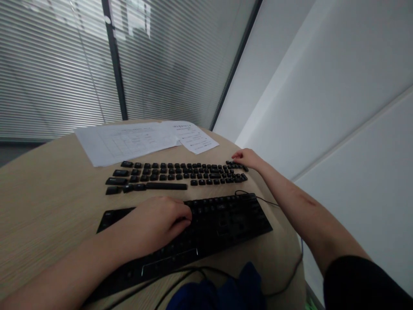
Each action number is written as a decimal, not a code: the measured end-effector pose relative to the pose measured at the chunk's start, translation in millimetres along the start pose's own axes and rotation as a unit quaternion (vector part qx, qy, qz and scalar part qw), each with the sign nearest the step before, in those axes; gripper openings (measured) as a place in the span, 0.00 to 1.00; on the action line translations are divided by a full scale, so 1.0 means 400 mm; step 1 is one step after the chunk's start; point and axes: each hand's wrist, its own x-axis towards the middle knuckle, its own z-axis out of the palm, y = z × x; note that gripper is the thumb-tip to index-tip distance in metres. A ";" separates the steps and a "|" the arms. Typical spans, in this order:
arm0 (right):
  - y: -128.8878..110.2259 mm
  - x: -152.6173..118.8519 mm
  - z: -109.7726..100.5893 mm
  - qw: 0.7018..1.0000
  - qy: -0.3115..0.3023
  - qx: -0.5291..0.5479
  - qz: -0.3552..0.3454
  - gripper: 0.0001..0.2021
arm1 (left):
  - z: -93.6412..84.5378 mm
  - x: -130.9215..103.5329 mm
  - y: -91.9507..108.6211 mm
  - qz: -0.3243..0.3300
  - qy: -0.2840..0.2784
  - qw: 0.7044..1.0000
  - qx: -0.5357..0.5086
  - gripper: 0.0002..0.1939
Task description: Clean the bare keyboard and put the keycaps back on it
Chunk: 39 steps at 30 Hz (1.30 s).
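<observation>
My left hand (164, 217) lies over the black keyboard (232, 232); its fingers are curled, thumb near the forefinger. Whatever its fingertips grip, if anything, is hidden. Much of the keyboard's surface looks dark, with bare key positions, while some keys show along its far edge. Beyond it, loose black keycaps (179, 176) lie in several rows on the table, a long space bar (166, 186) among them. At the right end of the farthest row, my right hand (247, 158) is closed in a pinch at a small keycap (229, 162).
Printed paper sheets (129, 140) lie on the round wooden table (41, 185) behind the keycaps. A black cable (180, 272) runs along the near side, by dark blue cloth (222, 292). A white wall (338, 99) stands close on the right; window blinds (58, 77) are behind.
</observation>
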 end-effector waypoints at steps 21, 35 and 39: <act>-0.046 0.029 0.003 1.000 0.017 0.017 -0.015 0.14 | -0.013 0.006 0.017 -0.032 -0.055 0.998 0.010 0.10; -0.089 -0.445 -0.001 0.984 -0.012 0.140 -0.112 0.12 | 0.000 0.004 -0.008 -0.018 -0.031 0.999 -0.010 0.10; -0.107 -0.431 0.022 0.979 -0.034 0.142 -0.143 0.12 | -0.005 0.006 -0.005 -0.027 -0.028 0.999 -0.018 0.11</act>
